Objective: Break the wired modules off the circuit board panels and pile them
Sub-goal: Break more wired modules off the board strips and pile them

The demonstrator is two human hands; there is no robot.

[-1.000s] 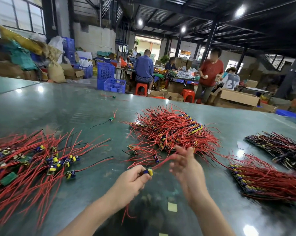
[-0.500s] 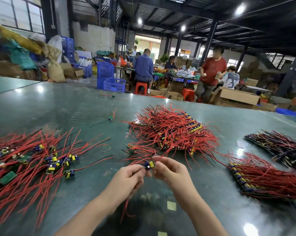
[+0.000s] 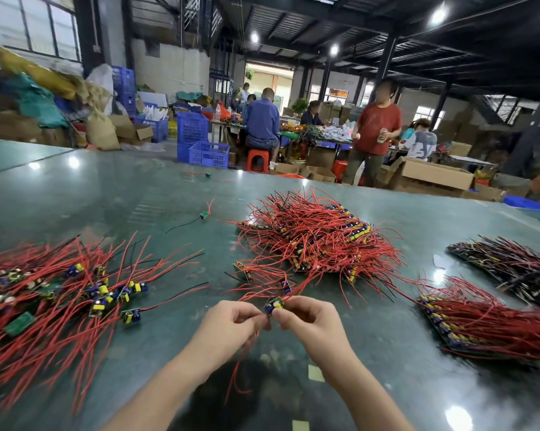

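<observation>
On the glossy dark-green counter point(image 3: 113, 197), the big tangled heap of red-wired circuit board panels point(image 3: 318, 241) lies beyond the hands, and the loose pile of separated red-wired modules point(image 3: 76, 293) lies well to that heap's left. Nearer than the heap, the left hand point(image 3: 228, 325) and right hand point(image 3: 309, 321) meet, each grip curled tight, pinching one small green wired module with blue and yellow parts point(image 3: 274, 305) between fingertips. It looks light, with a stiff, brittle board and floppy wires; best held by the board edges, not the leads.
</observation>
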